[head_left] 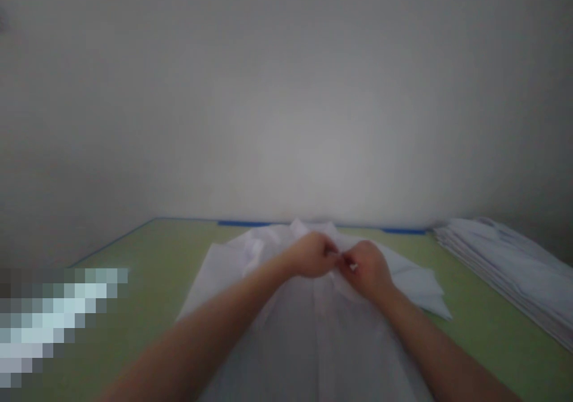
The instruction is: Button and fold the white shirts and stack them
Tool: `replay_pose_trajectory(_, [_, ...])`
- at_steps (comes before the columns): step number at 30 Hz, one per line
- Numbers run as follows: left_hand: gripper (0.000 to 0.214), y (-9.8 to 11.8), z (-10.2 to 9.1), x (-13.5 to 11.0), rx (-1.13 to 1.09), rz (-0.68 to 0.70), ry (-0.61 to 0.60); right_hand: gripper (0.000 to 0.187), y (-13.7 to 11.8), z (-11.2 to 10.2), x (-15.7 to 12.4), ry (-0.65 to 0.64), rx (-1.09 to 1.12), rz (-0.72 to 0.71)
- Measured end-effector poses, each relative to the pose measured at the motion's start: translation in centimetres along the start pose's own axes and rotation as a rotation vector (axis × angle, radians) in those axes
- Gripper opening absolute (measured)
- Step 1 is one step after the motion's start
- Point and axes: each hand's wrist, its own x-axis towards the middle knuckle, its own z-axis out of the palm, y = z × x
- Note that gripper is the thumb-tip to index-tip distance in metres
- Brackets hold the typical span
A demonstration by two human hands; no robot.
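Observation:
A white shirt (308, 330) lies spread flat on a green table (152, 259), its collar toward the far wall. My left hand (313, 254) and my right hand (367, 268) meet near the collar, fingers pinched together on the shirt's front placket. Both forearms reach over the shirt's body. The picture is blurred, so whatever small part is pinched cannot be made out.
A stack of folded white garments (505, 265) lies at the table's right side. Blue tape (244, 223) runs along the table's far edge against a plain white wall. A pixelated patch covers the lower left.

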Motion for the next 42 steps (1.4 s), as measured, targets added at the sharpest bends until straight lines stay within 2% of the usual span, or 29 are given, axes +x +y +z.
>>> replay_pose_trajectory(3, [0.032,-0.3,0.4,0.4,-0.136,-0.109,0.012,0.021,0.1,-0.1,0.1,0.054,-0.069,-0.102])
replay_pose_trajectory(6, [0.031,-0.6,0.7,0.7,-0.220,-0.177,0.033,0.024,0.1,-0.3,0.2,0.097,-0.118,-0.174])
replay_pose_trajectory(13, [0.029,-0.9,1.2,0.9,-0.270,-0.219,0.073,0.024,0.1,-0.7,0.3,0.147,-0.116,-0.235])
replay_pose_trajectory(16, [0.029,-0.8,1.3,1.0,-0.275,-0.229,0.075,0.025,0.1,-0.7,0.3,0.106,-0.048,-0.154])
replay_pose_trajectory(22, [0.028,-0.9,1.1,1.0,-0.276,-0.220,0.062,0.019,-0.3,-0.6,0.3,0.061,0.229,0.135])
replay_pose_trajectory(24, [0.028,-1.1,1.0,0.9,-0.292,-0.210,0.047,0.018,-0.3,-0.6,0.3,0.052,0.263,0.188])
replay_pose_trajectory(26, [0.029,-1.2,1.0,0.8,-0.315,-0.205,0.009,0.019,-0.4,-0.5,0.2,0.047,0.248,0.147])
replay_pose_trajectory(30, [0.033,-1.6,0.9,0.5,-0.398,-0.235,-0.106,0.024,-0.6,-0.7,0.0,0.038,0.110,-0.050])
replay_pose_trajectory(34, [0.032,-1.7,0.9,0.5,-0.447,-0.267,-0.133,0.024,-0.5,-0.8,-0.2,0.020,0.000,-0.182])
replay_pose_trajectory(37, [0.030,-1.2,0.8,0.6,-0.393,-0.298,-0.121,0.023,-0.3,-0.8,0.0,0.011,-0.032,-0.212])
replay_pose_trajectory(42, [0.027,-0.3,0.5,0.8,-0.177,-0.294,-0.031,0.023,-0.3,-1.0,0.5,-0.042,-0.054,-0.177])
